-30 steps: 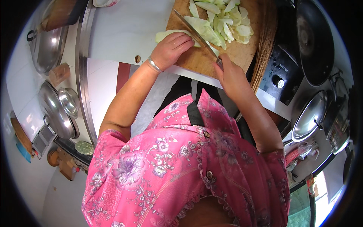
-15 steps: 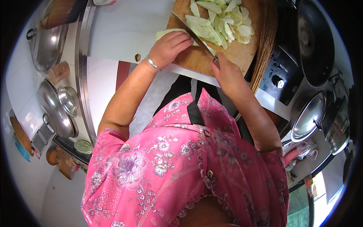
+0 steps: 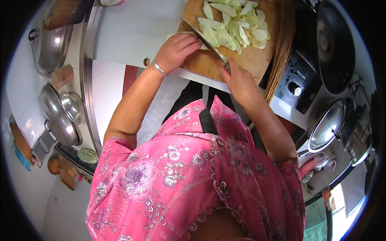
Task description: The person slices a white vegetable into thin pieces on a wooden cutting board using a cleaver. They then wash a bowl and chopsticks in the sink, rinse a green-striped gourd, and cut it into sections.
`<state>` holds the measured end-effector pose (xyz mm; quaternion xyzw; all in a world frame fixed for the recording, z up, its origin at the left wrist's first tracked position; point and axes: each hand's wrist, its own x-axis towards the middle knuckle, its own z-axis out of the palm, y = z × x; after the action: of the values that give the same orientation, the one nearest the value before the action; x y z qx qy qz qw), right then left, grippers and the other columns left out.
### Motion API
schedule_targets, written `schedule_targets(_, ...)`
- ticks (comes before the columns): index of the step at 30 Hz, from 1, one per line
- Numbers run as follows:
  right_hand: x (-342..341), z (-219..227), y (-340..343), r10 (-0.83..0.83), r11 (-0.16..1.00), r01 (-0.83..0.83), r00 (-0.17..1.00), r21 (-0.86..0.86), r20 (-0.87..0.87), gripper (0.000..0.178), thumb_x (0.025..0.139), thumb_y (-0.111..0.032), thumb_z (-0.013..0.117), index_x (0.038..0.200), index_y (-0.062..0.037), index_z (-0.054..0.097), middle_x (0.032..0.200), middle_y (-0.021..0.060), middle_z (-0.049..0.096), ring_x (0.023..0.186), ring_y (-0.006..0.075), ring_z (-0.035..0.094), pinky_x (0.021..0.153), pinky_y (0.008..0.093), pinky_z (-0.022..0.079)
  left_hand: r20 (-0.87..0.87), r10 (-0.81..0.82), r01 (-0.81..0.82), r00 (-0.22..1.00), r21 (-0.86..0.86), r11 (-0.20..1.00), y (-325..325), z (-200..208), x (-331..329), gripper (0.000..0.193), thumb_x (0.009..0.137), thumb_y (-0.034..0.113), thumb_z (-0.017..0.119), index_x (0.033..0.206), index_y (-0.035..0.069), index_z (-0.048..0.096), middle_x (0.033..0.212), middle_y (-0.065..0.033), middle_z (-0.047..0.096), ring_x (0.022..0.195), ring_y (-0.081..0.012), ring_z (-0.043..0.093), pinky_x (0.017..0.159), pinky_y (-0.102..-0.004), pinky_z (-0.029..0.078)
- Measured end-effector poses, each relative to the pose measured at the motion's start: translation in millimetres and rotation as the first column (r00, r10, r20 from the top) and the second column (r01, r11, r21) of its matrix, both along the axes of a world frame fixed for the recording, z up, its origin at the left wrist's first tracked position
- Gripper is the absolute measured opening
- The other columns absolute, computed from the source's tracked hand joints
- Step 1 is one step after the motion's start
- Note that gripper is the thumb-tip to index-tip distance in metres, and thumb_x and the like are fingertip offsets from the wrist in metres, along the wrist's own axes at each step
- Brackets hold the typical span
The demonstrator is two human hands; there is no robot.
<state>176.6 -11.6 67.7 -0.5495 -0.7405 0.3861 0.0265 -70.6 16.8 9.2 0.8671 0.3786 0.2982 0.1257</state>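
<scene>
Head; vegetable piece (image 3: 204, 47) beneath left hand (image 3: 175, 50); knife (image 3: 203, 37) (in right hand (image 3: 241, 82)) alongside

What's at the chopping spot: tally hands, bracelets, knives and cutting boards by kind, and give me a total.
Hands, left hand and right hand: 2
Bracelet: 1
Knife: 1
Cutting board: 1
Total: 5

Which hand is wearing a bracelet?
The left hand: a silvery bracelet circles its wrist. The right hand, holding the knife, has a bare wrist.
</scene>
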Motion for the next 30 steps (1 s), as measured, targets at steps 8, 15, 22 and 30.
schedule_targets(8, 8, 37, -10, -0.036, 0.999, 0.034, 0.996, -0.027, -0.083, 0.023, 0.09, -0.02, 0.056, 0.096, -0.0028, 0.041, 0.074, 0.0248, 0.061, 0.07, 0.0457, 0.058, 0.059, 0.0525, 0.046, 0.095, 0.023, -0.018, 0.995, -0.055, 0.998, -3, -7, 6, 0.029, 0.07, -0.001, 0.061, 0.099, 0.004, 0.061, 0.1, -0.01, 0.06, 0.098, -0.0299, 0.057, 0.084, -0.0367, 0.049)
schedule_targets(15, 1, 18, -7, 0.042, 0.999, -0.042, 0.999, 0.016, -0.001, 0.023, 0.09, -0.019, 0.056, 0.093, -0.0023, 0.041, 0.072, 0.0245, 0.06, 0.07, 0.0453, 0.058, 0.059, 0.0519, 0.046, 0.077, 0.01, -0.009, 0.997, -0.01, 1.0, -3, -8, 6, 0.027, 0.07, 0.004, 0.058, 0.097, 0.003, 0.061, 0.101, -0.0109, 0.059, 0.097, -0.0309, 0.056, 0.083, -0.0367, 0.049)
schedule_targets(22, 1, 12, 1, -0.045, 0.999, 0.044, 0.994, -0.009, -0.096, 0.023, 0.09, -0.02, 0.056, 0.095, -0.0021, 0.042, 0.072, 0.0252, 0.06, 0.07, 0.0463, 0.058, 0.059, 0.0528, 0.045, 0.028, -0.003, 0.003, 1.0, 0.019, 1.0, -5, -2, -1, 0.029, 0.07, 0.003, 0.058, 0.099, 0.002, 0.061, 0.1, -0.0111, 0.059, 0.095, -0.0309, 0.057, 0.081, -0.037, 0.049)
schedule_targets(30, 9, 29, -15, 0.022, 1.0, -0.022, 1.0, -0.004, -0.003, 0.025, 0.09, -0.023, 0.057, 0.097, -0.0041, 0.043, 0.072, 0.0235, 0.061, 0.069, 0.0442, 0.059, 0.059, 0.052, 0.046, 0.082, 0.027, -0.024, 0.996, -0.048, 0.999, -7, -7, -2, 0.025, 0.073, 0.0, 0.06, 0.097, 0.004, 0.062, 0.103, -0.0112, 0.061, 0.099, -0.0307, 0.058, 0.086, -0.0375, 0.048)
